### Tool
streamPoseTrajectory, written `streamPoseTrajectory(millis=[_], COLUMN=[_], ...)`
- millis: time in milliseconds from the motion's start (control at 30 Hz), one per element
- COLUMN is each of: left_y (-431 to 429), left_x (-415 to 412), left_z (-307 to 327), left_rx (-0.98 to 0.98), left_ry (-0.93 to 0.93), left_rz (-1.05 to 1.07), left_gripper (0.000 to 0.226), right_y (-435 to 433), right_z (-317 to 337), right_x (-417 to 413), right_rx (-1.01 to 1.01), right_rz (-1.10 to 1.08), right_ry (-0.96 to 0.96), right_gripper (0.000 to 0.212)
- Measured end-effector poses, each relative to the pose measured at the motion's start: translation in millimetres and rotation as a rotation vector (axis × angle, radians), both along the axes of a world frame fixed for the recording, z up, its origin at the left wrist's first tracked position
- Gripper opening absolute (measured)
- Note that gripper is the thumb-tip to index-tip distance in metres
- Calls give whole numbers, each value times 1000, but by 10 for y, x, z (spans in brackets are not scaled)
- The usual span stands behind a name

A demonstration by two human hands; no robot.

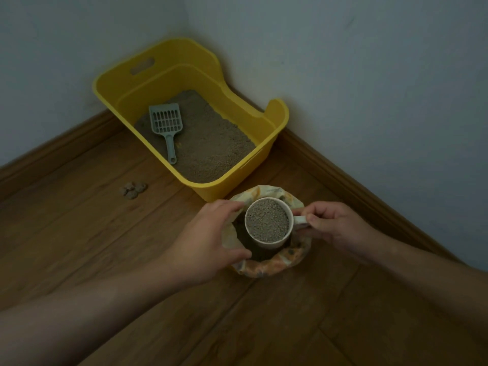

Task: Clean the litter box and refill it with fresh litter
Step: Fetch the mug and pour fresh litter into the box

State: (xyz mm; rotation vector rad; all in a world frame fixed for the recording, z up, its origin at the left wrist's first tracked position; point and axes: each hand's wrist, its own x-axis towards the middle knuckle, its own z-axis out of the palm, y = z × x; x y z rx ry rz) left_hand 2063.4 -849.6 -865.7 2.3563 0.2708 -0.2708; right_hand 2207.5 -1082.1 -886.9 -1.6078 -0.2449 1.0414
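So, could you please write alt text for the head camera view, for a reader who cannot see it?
The right hand holds a cup full of grey litter by its handle above an open litter bag, which the left hand holds open. Behind, in the room corner, a yellow litter box holds litter and a slotted scoop; a few clumps lie on the wooden floor.

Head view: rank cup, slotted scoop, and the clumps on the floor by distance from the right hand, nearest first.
From the right hand:
1. Cup, full of litter, held by its handle in that hand, over the open litter bag.
2. Slotted scoop, lying on the litter inside the yellow litter box, ahead and to the left.
3. Clumps, on the wooden floor left of the box, slightly farther out.
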Motion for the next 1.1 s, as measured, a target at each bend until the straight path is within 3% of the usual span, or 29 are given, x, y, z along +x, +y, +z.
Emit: streamPoseTrajectory(millis=[367,667,1100], left_y=[-97,-84,82], left_x=[42,16,9], left_z=[-30,89,543], left_rx=[-484,-615,-744], left_ry=[-106,-117,-256], left_rz=[123,125,123], left_gripper=[79,78,72], right_y=[-32,-152,81], right_z=[204,371,805], right_x=[-97,-93,-105], right_rx=[117,142,164], right_rz=[-25,72,107], right_ry=[25,-107,-352], right_gripper=[17,11,28])
